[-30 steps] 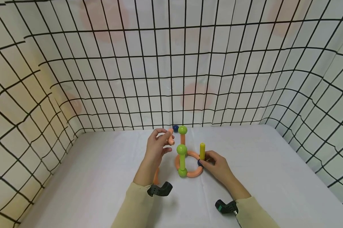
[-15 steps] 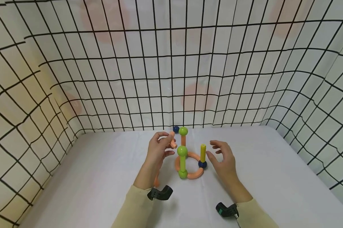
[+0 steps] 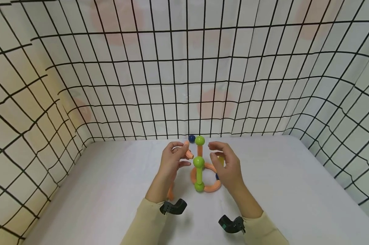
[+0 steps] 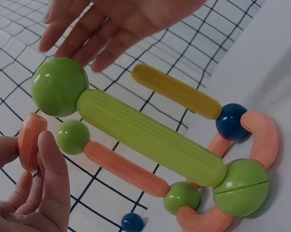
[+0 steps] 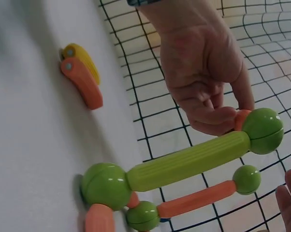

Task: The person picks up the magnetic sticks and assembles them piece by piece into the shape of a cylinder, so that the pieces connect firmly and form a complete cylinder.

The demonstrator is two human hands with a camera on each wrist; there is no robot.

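My left hand point(image 3: 171, 160) pinches a short orange magnetic rod point(image 4: 30, 142) between thumb and fingers, left of a magnetic rod-and-ball build. The build's base is a ring of curved orange rods point(image 3: 213, 187) joined by balls. From it rise a light green rod point(image 4: 150, 137) topped by a green ball point(image 4: 60, 88), an orange rod point(image 4: 126, 169) with a smaller-looking green ball point(image 4: 73, 137), and a yellow rod point(image 4: 177, 92) on a blue ball point(image 4: 232, 122). My right hand point(image 3: 230, 167) holds nothing, fingers loosely bent, partly covering the yellow rod in the head view.
A loose blue ball point(image 3: 192, 138) lies at the back of the white table point(image 3: 111, 190). By my left forearm lie an orange curved rod point(image 5: 82, 82) and a yellow one point(image 5: 90, 63). Black grid netting point(image 3: 184, 85) stands behind and along both sides.
My right hand has let go of the blue ball under the yellow rod, lifted, and moved left towards the uprights' tops. My left hand keeps its orange rod, shifted slightly.
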